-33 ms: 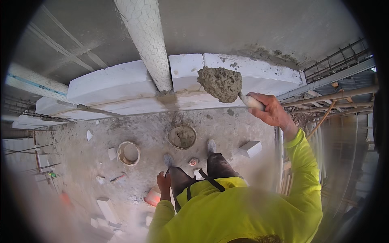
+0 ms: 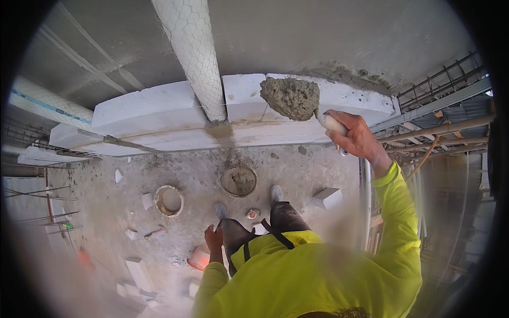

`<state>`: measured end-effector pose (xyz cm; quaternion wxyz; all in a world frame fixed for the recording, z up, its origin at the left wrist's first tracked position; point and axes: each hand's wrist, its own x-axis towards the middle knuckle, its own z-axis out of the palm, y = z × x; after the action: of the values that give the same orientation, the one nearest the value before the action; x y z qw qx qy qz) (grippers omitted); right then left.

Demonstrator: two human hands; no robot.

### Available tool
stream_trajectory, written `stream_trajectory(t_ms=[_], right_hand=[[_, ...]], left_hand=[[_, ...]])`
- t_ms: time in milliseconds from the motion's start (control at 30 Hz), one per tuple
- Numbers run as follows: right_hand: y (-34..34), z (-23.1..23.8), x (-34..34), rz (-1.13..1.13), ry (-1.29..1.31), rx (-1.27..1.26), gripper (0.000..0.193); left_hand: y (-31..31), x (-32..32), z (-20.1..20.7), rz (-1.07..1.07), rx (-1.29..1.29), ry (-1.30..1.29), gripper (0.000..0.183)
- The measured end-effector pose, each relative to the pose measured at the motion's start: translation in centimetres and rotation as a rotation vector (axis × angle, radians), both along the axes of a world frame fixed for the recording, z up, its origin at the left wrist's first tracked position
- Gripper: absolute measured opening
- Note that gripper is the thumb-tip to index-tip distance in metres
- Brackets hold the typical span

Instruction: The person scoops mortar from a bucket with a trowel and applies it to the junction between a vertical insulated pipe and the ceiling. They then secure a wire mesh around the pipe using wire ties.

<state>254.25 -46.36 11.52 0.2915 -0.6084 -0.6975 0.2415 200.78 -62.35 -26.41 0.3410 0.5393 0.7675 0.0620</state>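
Note:
My right hand (image 2: 354, 135) is closed round the pale handle of a trowel (image 2: 330, 124). A thick heap of wet grey mortar (image 2: 290, 99) covers its blade, held in front of or over the white block course (image 2: 339, 98); I cannot tell whether it touches. My left hand (image 2: 214, 239) hangs low beside my left thigh, its fingers loosely apart and nothing visible in them. A mesh-wrapped white column (image 2: 193, 58) rises between the blocks, and wet mortar (image 2: 350, 73) lies along the far edge of the blocks at the right.
On the floor before my feet stand a round tub of mortar (image 2: 238, 180) and a pale bucket (image 2: 169, 201). A loose white block (image 2: 327, 198) lies to the right, and several block pieces (image 2: 139, 273) at lower left. Bamboo poles (image 2: 440, 127) and steel bars (image 2: 440, 79) line the right side.
My right hand has moved the loaded trowel slightly up in the view, toward the far edge of the blocks. The left hand has stayed by my thigh.

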Motion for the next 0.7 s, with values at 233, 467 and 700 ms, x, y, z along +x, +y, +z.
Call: stream_trajectory(t_ms=[233,467,700], right_hand=[[6.9,-4.0,9.1,-0.108,-0.867,0.341,0.052],[4.4,-5.3,8.5,-0.047,-0.656,0.159,0.048],[3.8,-5.6,13.7,-0.205,-0.806,0.037,0.048]], left_hand=[[-4.5,3.1,3.0,0.14,0.064,0.006,0.047],[-17.1,-1.6,-0.8,0.218,-0.332,0.147,0.047],[-6.9,-6.1,1.0,0.153,-0.084,0.121,0.041]])
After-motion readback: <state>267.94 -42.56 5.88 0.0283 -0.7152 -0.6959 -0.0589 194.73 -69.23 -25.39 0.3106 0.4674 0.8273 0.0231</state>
